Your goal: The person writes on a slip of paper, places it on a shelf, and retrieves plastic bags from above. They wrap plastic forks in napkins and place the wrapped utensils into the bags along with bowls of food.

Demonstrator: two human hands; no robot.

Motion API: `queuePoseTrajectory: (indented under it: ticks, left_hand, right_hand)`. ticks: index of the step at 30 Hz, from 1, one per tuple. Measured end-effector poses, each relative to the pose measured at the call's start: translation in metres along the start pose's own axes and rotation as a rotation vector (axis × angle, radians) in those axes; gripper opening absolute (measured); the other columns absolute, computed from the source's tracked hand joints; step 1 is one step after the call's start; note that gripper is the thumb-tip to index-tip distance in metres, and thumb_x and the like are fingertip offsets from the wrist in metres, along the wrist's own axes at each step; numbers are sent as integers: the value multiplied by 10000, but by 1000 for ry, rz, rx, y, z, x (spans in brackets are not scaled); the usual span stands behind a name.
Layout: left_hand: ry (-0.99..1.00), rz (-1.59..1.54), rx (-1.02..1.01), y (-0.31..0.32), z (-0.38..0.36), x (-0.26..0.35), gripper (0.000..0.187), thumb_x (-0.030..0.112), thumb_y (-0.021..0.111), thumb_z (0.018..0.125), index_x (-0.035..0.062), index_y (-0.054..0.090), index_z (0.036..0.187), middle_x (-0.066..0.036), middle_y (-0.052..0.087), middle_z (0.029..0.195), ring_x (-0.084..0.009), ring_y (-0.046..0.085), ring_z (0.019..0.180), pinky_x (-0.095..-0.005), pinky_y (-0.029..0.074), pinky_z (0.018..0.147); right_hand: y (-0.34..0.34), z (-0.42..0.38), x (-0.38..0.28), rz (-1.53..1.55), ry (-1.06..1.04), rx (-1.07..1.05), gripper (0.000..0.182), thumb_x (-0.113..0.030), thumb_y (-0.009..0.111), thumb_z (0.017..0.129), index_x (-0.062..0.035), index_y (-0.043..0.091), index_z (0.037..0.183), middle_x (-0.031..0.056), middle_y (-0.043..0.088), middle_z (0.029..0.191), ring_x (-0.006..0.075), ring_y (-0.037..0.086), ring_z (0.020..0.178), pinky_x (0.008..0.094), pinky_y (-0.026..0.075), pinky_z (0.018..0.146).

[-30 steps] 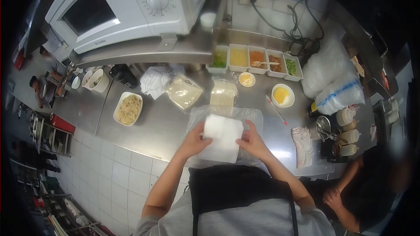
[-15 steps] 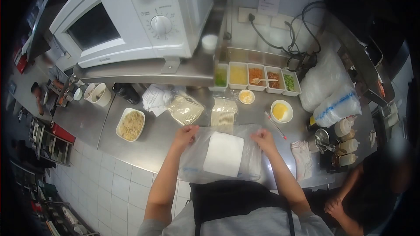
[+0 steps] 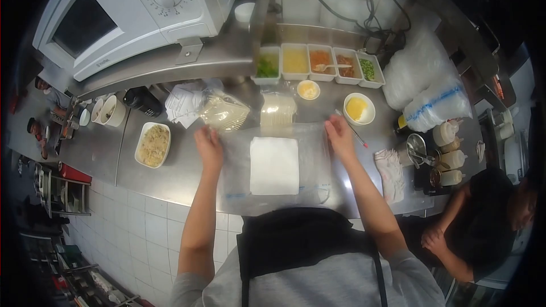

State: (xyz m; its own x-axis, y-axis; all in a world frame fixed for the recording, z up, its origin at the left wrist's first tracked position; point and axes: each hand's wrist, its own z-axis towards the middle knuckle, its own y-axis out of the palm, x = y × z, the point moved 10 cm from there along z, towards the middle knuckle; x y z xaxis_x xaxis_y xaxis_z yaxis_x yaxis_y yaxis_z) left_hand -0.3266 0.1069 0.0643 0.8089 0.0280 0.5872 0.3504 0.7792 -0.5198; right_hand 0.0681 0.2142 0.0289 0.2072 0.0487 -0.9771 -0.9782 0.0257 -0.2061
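A clear plastic bag [image 3: 314, 162] lies spread flat at the front of the steel counter, with a folded white paper napkin [image 3: 274, 166] on its middle. My left hand [image 3: 209, 148] pinches the bag's far left corner, fingers closed. At the opposite far corner, my right hand [image 3: 340, 136] has its fingers closed on the bag's edge. Just beyond the bag are two clear packs of pale disposable cutlery [image 3: 278, 111]. A bowl with yellow food [image 3: 359, 108] stands past my right hand, and a red-tipped pen [image 3: 359, 138] lies beside it.
Left of the bag sits a square bowl of pale mixed food [image 3: 153, 145]. Filled topping containers [image 3: 296, 62] line the back. Squeeze bottles [image 3: 453, 160], a metal pot [image 3: 412, 149] and a folded cloth [image 3: 389, 176] are at right. A microwave [image 3: 136, 11] overhangs the left; another person [image 3: 455, 233] is close by.
My view has tilted down, so the counter appears higher. My hands have moved slightly farther apart, and the plastic bag looks flatter. The napkin stays on it.
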Motion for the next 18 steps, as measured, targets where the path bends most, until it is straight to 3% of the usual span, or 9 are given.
queuePoseTrajectory:
  ticks: [1,3,4,6,7,9,10,13,18]
  left_hand:
    - [-3,1,-3,-1,-2,12,119,57,505,889,-37,521,961,-180,575,905,-273,570,818,-365,454,730]
    - [136,-316,-147,3,-10,81,182,-21,481,848,-29,516,1027,-203,506,1140,-348,477,1092,-436,369,936]
    - [131,-315,-150,7,-22,90,182,-21,481,848,-29,516,1027,-203,506,1140,-348,477,1092,-436,369,936]
    - [249,-244,-477,42,-61,110,311,68,458,875,12,486,1180,-143,451,1301,-319,410,1224,-451,309,1020]
    - [252,-245,-474,44,-67,101,311,68,458,875,12,486,1180,-143,451,1301,-319,410,1224,-451,309,1020]
    - [148,328,-561,57,-76,54,444,197,417,903,52,394,1323,-91,319,1433,-279,288,1325,-487,206,1074]
    - [143,330,-559,55,-75,46,444,197,417,903,52,394,1323,-91,319,1433,-279,288,1325,-487,206,1074]
    - [158,453,-597,44,-70,40,516,277,379,916,72,316,1385,-78,264,1466,-277,238,1347,-537,147,1075]
    - [148,466,-558,25,-88,66,525,213,410,907,32,285,1384,-122,218,1476,-342,173,1361,-594,104,1060]
  right_hand:
    - [-1,-11,-42,-370,-377,169,254,-107,548,863,15,544,1087,176,588,1047,297,576,983,345,462,825]
    - [34,-32,-66,-376,-494,62,268,-85,533,857,30,534,1098,203,555,1108,332,529,1051,376,430,878]
    - [56,-48,-79,-378,-621,-42,282,-64,519,850,45,524,1110,231,521,1168,368,481,1120,407,399,931]
    - [82,-58,-52,-373,-564,-130,332,-93,511,860,43,495,1163,227,490,1224,363,454,1158,414,373,960]
    - [94,-58,-33,-365,-508,-215,384,-122,502,870,41,465,1215,223,459,1279,357,427,1196,420,346,989]
    - [87,-52,-18,-626,-479,-196,447,-177,495,880,40,414,1263,219,414,1324,346,385,1237,436,310,1013]
    - [80,-48,-5,-888,-445,-179,515,-232,487,891,39,363,1310,215,369,1369,334,343,1278,451,274,1037]
    - [55,-34,4,-1030,-393,-139,600,-299,458,904,49,275,1357,208,300,1416,326,261,1329,469,219,1062]
    - [59,-75,-35,-931,-458,-151,628,-282,483,886,63,258,1360,228,264,1428,354,233,1336,469,212,1067]
